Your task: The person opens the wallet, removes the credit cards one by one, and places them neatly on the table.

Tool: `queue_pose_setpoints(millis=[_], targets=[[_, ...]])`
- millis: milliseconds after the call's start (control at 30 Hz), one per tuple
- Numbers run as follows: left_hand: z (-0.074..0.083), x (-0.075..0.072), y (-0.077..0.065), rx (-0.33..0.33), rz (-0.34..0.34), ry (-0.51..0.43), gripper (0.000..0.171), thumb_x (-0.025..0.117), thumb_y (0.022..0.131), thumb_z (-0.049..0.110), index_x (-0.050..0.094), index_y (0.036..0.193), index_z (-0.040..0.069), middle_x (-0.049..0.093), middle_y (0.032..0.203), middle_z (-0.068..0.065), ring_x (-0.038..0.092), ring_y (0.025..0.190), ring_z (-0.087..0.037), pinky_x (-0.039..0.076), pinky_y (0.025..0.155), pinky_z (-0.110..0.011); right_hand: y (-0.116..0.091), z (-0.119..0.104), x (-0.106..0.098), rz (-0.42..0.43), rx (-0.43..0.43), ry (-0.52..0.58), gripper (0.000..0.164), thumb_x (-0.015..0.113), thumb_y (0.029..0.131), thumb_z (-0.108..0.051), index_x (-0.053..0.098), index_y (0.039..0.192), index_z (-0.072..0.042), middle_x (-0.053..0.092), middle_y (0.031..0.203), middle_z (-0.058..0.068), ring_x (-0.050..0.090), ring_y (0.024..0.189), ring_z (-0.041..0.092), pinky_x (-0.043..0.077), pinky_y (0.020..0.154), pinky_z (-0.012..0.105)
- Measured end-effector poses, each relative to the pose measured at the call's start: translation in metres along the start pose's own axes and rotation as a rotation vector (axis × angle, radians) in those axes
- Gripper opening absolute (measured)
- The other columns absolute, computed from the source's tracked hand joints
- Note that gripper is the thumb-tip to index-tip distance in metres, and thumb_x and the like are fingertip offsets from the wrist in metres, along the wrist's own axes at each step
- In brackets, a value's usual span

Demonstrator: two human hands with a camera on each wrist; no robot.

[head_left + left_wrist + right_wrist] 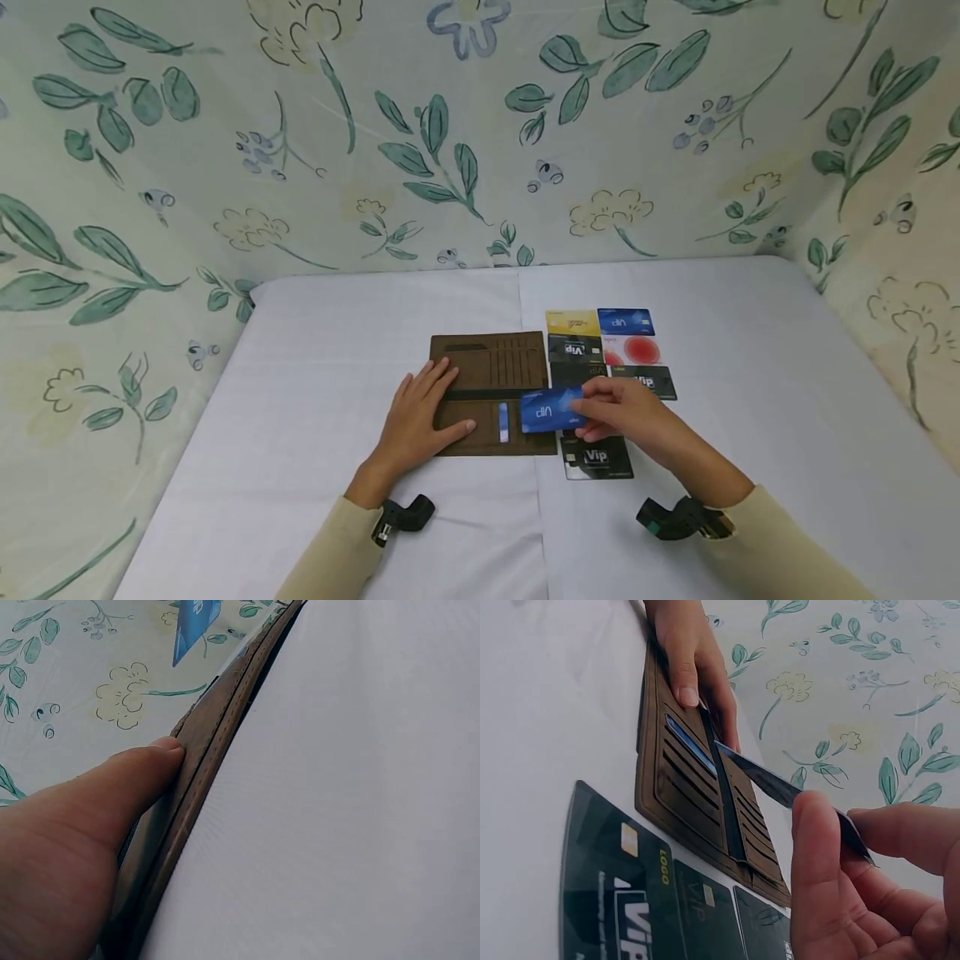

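Note:
A brown wallet [480, 367] lies spread open on the white table, with rows of card slots on both halves. My left hand [412, 421] rests on its left side, fingers and thumb extended over both halves. Between thumb and fingers, my right hand [626, 408] pinches a blue VIP card [546, 410] over the wallet's lower right part. In the right wrist view, that card [769, 780] is seen nearly edge-on, raised above the slots. A blue and white strip of another card [690, 745] shows in a slot of the lower half.
Right of the wallet lie several cards in two columns, including a yellow card [572, 322], a blue card [626, 321], a white card with red circles [637, 350] and a black Vip card [596, 460]. Leaf-patterned cloth [465, 225] hangs behind the table.

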State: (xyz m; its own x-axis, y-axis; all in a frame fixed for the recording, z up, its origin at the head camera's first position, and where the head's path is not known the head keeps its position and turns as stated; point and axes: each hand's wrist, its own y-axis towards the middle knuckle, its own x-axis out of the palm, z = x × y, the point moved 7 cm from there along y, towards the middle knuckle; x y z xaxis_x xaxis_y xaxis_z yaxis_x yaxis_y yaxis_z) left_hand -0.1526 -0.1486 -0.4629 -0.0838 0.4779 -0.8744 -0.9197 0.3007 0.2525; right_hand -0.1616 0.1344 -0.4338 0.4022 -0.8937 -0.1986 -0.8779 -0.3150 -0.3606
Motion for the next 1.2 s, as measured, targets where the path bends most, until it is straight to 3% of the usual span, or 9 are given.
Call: queue_pose_setpoints(millis=[333,500,700,900,1200], targets=[[-0.003,0.005,0.0,-0.027,-0.04,0.001,0.085,0.061,0.084,0.062,0.036,0.15,0.015,0.028,0.157,-0.004,0.02,0.146,-0.026,0.011,0.117,-0.05,-0.015,-0.007,-0.034,0.079,-0.033,-0.042,0.042,0.065,0.093,-0.027,0.054,0.117,0.006,0.066,0.096,0.016,0.068,0.081,0.035,0.058,0.073,0.032],[-0.003,0.001,0.0,-0.017,-0.02,0.007,0.085,0.064,0.083,0.06,0.038,0.149,0.014,0.03,0.156,-0.006,0.021,0.145,-0.027,0.012,0.116,-0.052,-0.017,-0.006,-0.05,0.137,-0.022,-0.101,0.044,0.065,0.093,-0.031,0.054,0.117,0.005,0.066,0.099,0.016,0.066,0.082,0.033,0.057,0.074,0.031],[-0.002,-0.003,0.0,0.0,-0.001,0.007,0.084,0.066,0.083,0.057,0.039,0.148,0.012,0.032,0.155,-0.008,0.024,0.144,-0.029,0.014,0.116,-0.053,-0.023,0.003,-0.068,0.172,0.005,-0.112,0.052,0.064,0.093,-0.036,0.052,0.124,0.004,0.062,0.11,0.019,0.064,0.088,0.032,0.057,0.08,0.033],[-0.002,-0.001,0.001,-0.006,-0.01,-0.001,0.084,0.065,0.083,0.058,0.039,0.149,0.012,0.031,0.156,-0.007,0.022,0.145,-0.029,0.013,0.116,-0.052,-0.03,0.013,-0.089,0.2,-0.014,-0.153,0.051,0.058,0.097,-0.036,0.052,0.127,0.005,0.058,0.107,0.02,0.061,0.089,0.034,0.057,0.078,0.03],[-0.003,0.005,0.0,-0.018,-0.036,0.0,0.085,0.062,0.084,0.061,0.036,0.15,0.015,0.028,0.157,-0.005,0.02,0.146,-0.027,0.01,0.117,-0.05,-0.036,0.033,-0.115,0.23,0.01,-0.175,0.051,0.053,0.1,-0.034,0.048,0.126,0.01,0.054,0.102,0.018,0.058,0.084,0.02,0.055,0.073,0.023]])
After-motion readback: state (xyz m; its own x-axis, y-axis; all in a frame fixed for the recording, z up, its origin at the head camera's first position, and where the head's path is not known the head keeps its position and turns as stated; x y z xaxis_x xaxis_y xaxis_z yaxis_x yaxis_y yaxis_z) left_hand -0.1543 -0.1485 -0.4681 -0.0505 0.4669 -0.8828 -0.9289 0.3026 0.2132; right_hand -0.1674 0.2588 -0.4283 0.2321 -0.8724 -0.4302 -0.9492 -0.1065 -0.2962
